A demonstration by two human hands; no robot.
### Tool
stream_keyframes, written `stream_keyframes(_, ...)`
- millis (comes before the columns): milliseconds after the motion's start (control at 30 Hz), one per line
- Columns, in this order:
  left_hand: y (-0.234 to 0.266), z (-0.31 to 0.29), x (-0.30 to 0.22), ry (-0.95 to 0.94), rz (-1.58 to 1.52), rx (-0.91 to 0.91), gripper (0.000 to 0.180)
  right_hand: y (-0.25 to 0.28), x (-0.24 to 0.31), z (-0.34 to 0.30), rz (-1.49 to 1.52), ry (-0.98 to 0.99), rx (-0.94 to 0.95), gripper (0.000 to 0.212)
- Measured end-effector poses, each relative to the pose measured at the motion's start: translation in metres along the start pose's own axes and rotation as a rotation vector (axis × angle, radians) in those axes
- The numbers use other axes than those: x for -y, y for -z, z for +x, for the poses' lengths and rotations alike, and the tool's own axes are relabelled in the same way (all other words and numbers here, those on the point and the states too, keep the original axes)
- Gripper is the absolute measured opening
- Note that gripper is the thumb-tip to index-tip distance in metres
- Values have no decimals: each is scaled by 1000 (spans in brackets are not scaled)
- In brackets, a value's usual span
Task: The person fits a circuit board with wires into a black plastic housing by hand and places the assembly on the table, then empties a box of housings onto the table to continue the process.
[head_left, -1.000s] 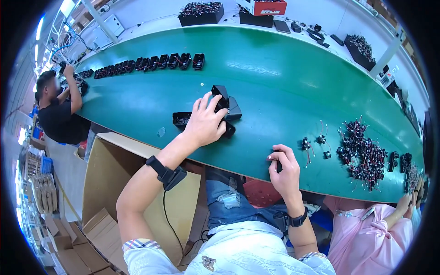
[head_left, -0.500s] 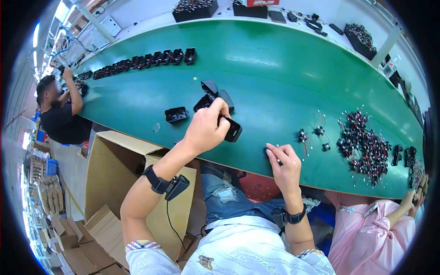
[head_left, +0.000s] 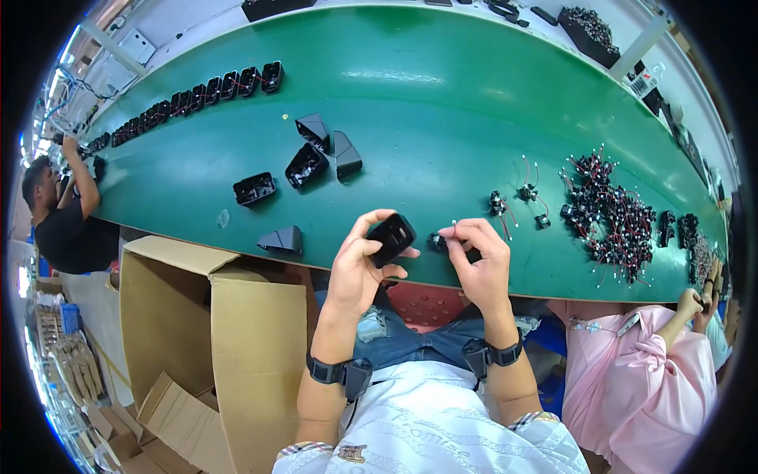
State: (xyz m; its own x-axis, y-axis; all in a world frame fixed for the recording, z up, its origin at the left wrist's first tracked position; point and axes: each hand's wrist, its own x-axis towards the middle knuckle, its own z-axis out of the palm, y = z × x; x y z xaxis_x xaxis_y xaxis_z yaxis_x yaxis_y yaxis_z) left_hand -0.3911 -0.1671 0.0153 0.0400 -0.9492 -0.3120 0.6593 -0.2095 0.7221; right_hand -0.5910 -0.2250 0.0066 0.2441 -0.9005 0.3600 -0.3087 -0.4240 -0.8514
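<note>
My left hand (head_left: 353, 268) grips an open black plastic housing (head_left: 392, 238) over the table's near edge, its hollow side facing up. Close to its right, my right hand (head_left: 485, 259) pinches a small black component with wires (head_left: 437, 242); the two parts are apart. Farther left lie several similar housings, among them an open one (head_left: 306, 166), another open one (head_left: 254, 189) and a grey-black one (head_left: 282, 239) near the edge. Right of my right hand rest a few loose wired components (head_left: 497, 205) and a big heap of wired components (head_left: 608, 225).
A row of black housings with red wires (head_left: 272, 77) runs along the far left of the green table (head_left: 442, 158). A large cardboard box (head_left: 260, 367) stands below the edge at left. One person (head_left: 63, 197) works at far left, another in pink (head_left: 632, 355) at right.
My left hand has come back from the group of housings with the housing, now close to my right hand. A grey-black housing formerly behind my arm shows. The whole view has shifted.
</note>
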Motion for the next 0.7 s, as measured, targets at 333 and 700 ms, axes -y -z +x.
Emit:
stream_keyframes(333, -27, 17, 28, -514, 796, -57, 40, 0, 4, 4, 60, -135, 35, 50)
stream_keyframes(700, -14, 34, 32, -406, 453, 35, 33, -10, -16, 2, 395, -236, 48, 53)
